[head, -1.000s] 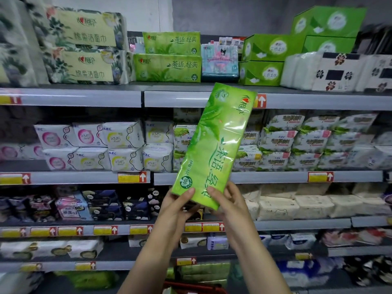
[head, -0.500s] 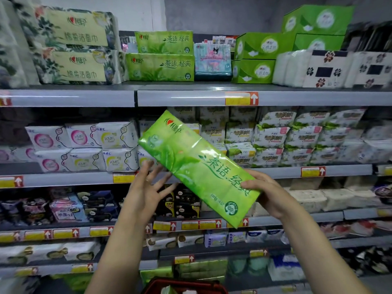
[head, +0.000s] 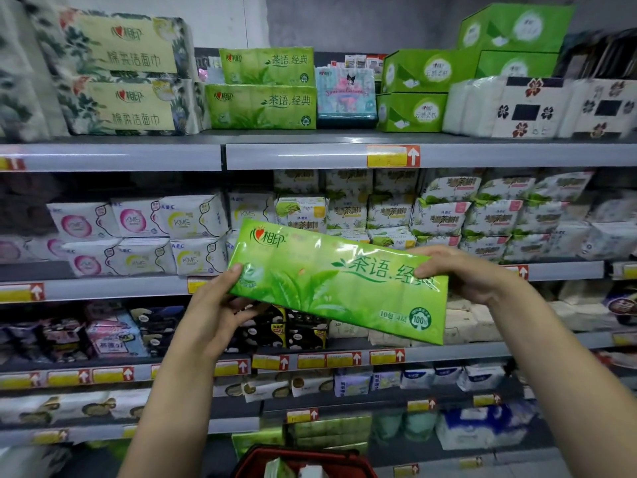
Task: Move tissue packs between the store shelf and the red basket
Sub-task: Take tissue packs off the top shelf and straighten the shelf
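Observation:
I hold a long green tissue pack [head: 331, 281] in front of the middle shelf, nearly level, its right end a little lower. My left hand [head: 213, 305] grips its left end, thumb on the front. My right hand [head: 462, 274] grips the right end, fingers curled over the top edge. Two matching green packs [head: 262, 88] lie stacked on the top shelf [head: 293, 155]. The red basket [head: 303, 460] shows at the bottom edge with packs inside.
Shelves full of packaged goods fill the view. Floral tissue bundles [head: 120, 74] sit top left, green boxes [head: 413, 91] and white packs [head: 499, 108] top right. Yellow price tags line the shelf edges.
The green pack has turned from upright to nearly level. My hands moved apart to its two ends, and the left hand now grips it.

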